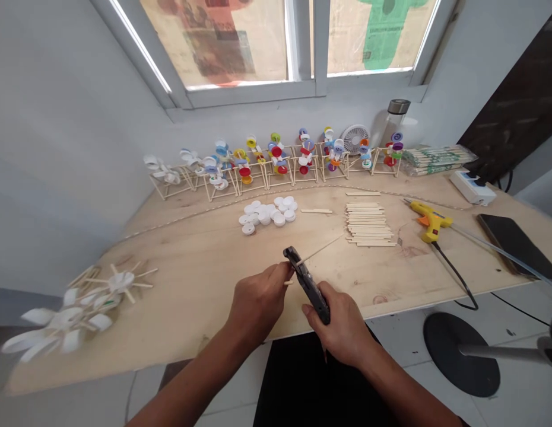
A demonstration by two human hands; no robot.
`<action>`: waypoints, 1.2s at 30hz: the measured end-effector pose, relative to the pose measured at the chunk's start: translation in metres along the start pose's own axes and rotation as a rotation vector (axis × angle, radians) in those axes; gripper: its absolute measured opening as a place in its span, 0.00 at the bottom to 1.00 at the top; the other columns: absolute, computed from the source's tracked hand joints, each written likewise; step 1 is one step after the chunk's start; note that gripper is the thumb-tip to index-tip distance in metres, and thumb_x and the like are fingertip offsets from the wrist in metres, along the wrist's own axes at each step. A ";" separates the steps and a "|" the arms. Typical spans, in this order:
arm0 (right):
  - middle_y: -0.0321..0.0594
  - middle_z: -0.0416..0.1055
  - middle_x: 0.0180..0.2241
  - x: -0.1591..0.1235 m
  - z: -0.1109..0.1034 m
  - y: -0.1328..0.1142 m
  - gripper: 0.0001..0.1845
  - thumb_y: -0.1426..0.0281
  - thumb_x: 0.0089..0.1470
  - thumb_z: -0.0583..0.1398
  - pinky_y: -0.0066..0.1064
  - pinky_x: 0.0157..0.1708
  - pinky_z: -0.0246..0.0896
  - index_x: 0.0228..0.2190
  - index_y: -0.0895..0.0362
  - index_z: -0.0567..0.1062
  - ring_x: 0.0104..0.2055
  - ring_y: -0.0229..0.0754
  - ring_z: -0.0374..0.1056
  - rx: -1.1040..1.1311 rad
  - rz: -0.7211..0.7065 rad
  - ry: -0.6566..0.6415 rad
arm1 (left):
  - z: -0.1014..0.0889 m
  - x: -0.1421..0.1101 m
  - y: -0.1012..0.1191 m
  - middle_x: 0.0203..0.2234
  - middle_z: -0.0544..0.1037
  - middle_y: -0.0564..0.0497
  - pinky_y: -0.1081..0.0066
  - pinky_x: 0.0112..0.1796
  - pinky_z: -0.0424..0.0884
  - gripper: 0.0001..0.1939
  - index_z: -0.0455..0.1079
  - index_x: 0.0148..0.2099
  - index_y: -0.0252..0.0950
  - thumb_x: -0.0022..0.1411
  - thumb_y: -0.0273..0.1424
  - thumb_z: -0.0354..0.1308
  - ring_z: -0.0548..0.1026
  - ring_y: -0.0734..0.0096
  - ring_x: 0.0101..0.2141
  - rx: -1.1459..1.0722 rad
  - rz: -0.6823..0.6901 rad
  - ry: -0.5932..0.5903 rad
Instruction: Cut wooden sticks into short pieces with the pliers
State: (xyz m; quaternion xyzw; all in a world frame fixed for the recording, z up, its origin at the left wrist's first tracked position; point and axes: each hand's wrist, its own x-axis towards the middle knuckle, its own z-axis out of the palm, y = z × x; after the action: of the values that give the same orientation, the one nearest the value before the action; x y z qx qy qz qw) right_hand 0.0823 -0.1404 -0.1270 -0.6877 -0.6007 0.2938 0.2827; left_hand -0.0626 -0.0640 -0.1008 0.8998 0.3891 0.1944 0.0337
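My left hand [258, 299] pinches a thin wooden skewer [320, 252] above the front edge of the plywood tabletop [205, 284]. My right hand [336, 323] grips a black pair of cutting pliers [309, 286], whose jaws close around the skewer just beyond my left fingers. A short end of the skewer pokes out past the jaws on the left. The pliers' handles run down into my right palm, and my fingers hide part of them.
Beyond my hands lie white bottle caps [267, 214], stacked craft sticks [367, 224], a yellow glue gun [430, 219] and a dark phone [516, 243]. Bottle-cap pinwheels on stick frames [276, 160] line the back. Similar white pinwheels [66, 323] sit at the left.
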 end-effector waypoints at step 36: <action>0.32 0.63 0.19 -0.002 -0.001 -0.001 0.08 0.65 0.51 0.54 0.25 0.23 0.46 0.25 0.55 0.60 0.21 0.36 0.59 -0.004 0.001 -0.019 | -0.008 0.002 -0.003 0.25 0.74 0.50 0.75 0.25 0.60 0.12 0.65 0.36 0.35 0.62 0.29 0.41 0.70 0.72 0.25 -0.148 -0.056 -0.058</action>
State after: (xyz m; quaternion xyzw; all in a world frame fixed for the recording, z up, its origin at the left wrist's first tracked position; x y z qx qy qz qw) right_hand 0.0824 -0.1424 -0.1252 -0.6856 -0.6037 0.2993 0.2755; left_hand -0.0664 -0.0613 -0.0931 0.8888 0.3978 0.1954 0.1167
